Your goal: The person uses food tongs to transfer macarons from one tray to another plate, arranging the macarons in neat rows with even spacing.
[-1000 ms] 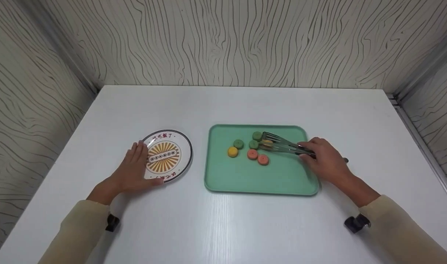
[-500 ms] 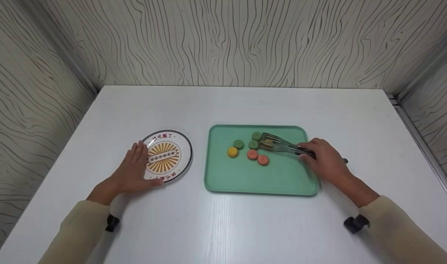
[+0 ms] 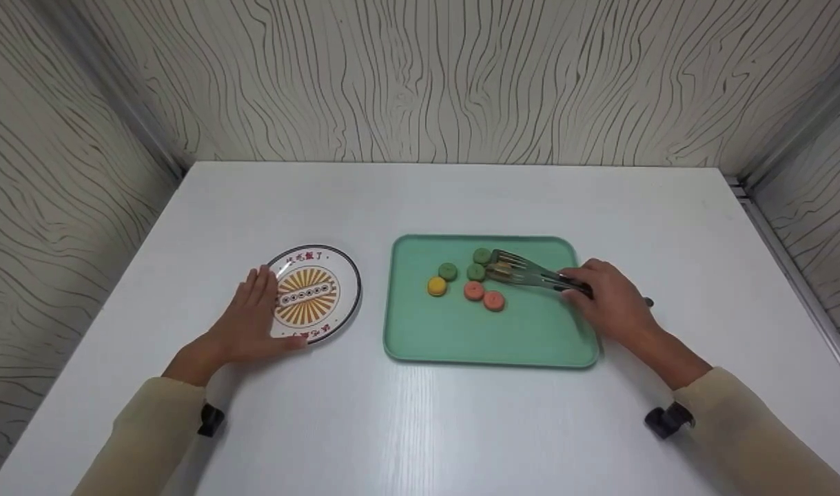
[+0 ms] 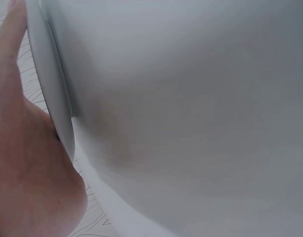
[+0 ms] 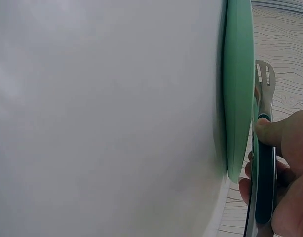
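My left hand (image 3: pixel 251 320) rests at the left rim of a white plate (image 3: pixel 351 289) with a sunburst print, fingers straight and thumb spread along the near edge. In the left wrist view the plate's side (image 4: pixel 55 84) shows beside the hand. My right hand (image 3: pixel 609 300) grips metal food tongs (image 3: pixel 533 274) with dark handles (image 5: pixel 265 182). Their slotted ends pinch a yellow macaron (image 3: pixel 502 269), partly hidden behind the metal, over the green tray (image 3: pixel 488 337). Just left of the tong tips are green macarons (image 3: pixel 476 273), and pink macarons (image 3: pixel 493 301) lie nearer me.
Another yellow macaron (image 3: pixel 437 286) lies on the tray beside a green one (image 3: pixel 448 271). Plate and tray stand apart on the white table (image 3: pixel 406 427). Patterned walls (image 3: pixel 420 83) enclose the back and sides.
The tongs' two ends have drawn closer together onto the yellow macaron. My left hand and the plate have stayed in place.
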Motion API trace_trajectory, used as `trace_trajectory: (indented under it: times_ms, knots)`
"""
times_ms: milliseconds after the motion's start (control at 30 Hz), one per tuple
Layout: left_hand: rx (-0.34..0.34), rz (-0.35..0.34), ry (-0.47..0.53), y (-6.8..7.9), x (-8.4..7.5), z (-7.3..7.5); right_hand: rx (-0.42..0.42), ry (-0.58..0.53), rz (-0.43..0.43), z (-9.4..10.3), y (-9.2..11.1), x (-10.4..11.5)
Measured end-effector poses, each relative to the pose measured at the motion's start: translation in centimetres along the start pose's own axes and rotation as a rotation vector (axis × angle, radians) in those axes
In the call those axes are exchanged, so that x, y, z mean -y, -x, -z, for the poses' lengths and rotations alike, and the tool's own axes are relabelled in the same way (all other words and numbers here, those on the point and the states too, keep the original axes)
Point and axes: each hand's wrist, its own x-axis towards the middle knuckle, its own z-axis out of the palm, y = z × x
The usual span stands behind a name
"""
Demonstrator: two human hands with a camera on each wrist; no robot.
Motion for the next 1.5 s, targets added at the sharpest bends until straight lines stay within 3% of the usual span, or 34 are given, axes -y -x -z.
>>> trace_trajectory:
  times_ms: [1500]
  knots:
    - [-0.004,-0.009,-0.019,-0.17,0.4,-0.25,-0.016,0.004,0.009,0.5,0.16,0.43]
